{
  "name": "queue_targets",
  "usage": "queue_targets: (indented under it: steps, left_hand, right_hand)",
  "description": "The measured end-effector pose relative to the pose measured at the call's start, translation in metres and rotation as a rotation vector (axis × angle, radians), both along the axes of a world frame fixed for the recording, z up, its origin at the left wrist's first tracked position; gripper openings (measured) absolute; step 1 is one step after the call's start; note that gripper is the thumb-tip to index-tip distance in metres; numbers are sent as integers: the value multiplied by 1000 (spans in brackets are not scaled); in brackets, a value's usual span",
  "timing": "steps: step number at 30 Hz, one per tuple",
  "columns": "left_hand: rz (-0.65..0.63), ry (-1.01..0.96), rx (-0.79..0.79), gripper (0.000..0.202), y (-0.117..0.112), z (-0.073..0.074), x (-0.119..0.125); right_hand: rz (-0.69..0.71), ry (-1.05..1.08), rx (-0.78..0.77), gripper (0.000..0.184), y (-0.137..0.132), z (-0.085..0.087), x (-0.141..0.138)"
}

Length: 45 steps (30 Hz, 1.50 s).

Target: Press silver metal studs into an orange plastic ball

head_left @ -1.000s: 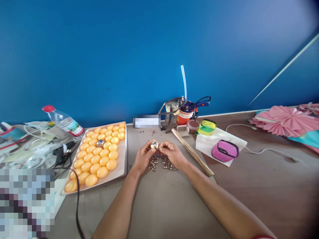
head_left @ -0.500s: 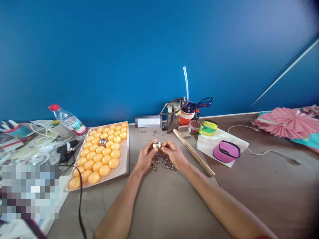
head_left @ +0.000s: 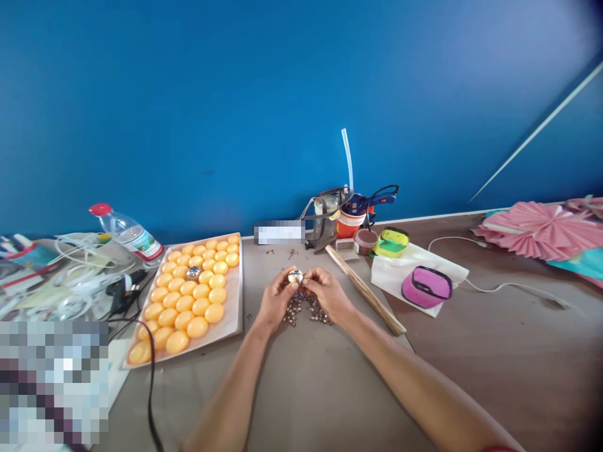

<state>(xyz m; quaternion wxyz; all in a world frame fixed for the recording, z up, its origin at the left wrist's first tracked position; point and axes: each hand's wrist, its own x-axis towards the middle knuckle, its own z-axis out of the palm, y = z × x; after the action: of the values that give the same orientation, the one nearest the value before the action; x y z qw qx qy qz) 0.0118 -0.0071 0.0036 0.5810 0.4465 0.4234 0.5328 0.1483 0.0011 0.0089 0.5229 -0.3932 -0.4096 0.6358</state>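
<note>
At the middle of the table my left hand (head_left: 277, 301) closes its fingers round a small ball (head_left: 295, 276) partly covered in shiny silvery pieces. My right hand (head_left: 328, 292) is pinched at the ball's right side; what lies between its fingertips is too small to make out. Below both hands lies a pile of small shiny pieces (head_left: 316, 309), partly hidden by them. To the left, a white tray (head_left: 232, 311) holds rows of orange balls (head_left: 185, 303). Among these sits one silvery ball (head_left: 193, 272).
A plastic bottle (head_left: 136, 242) leans behind the tray, near tangled white cables. A wooden strip (head_left: 365, 289) lies right of my hands. Beyond it are a pink mesh pouch (head_left: 424, 289) and pink folded paper (head_left: 541, 229). A black cable (head_left: 151, 383) crosses the left front.
Both hands stay close together at the ball, which looks slightly turned. The whole view has shifted a little; nothing else on the table has visibly moved.
</note>
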Motion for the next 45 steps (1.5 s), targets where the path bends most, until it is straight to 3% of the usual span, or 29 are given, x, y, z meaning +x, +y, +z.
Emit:
queue_targets:
  steps: [4, 11, 17, 23, 28, 34, 45]
  left_hand:
    - [-80, -308, -87, 37, 1, 4, 0]
    - [-98, -426, -126, 34, 2, 10, -7]
    - [-113, -428, -147, 34, 2, 9, -8]
    - [-110, -451, -128, 29, 2, 8, -6]
    - [-112, -452, -128, 31, 1, 9, -7]
    - [-18, -453, -91, 33, 4, 10, -7]
    - [117, -338, -27, 31, 8, 4, -7]
  right_hand:
    - [51, 83, -2, 22, 5, 0, 9]
    - [-116, -584, 384, 11, 12, -11, 30]
    - [-94, -725, 697, 35, 0, -7, 24]
    - [16, -962, 966, 52, -4, -10, 19]
    - [-58, -953, 962, 45, -4, -9, 21]
    - [-142, -980, 803, 29, 6, -15, 29]
    - [14, -1157, 717, 28, 13, -27, 26]
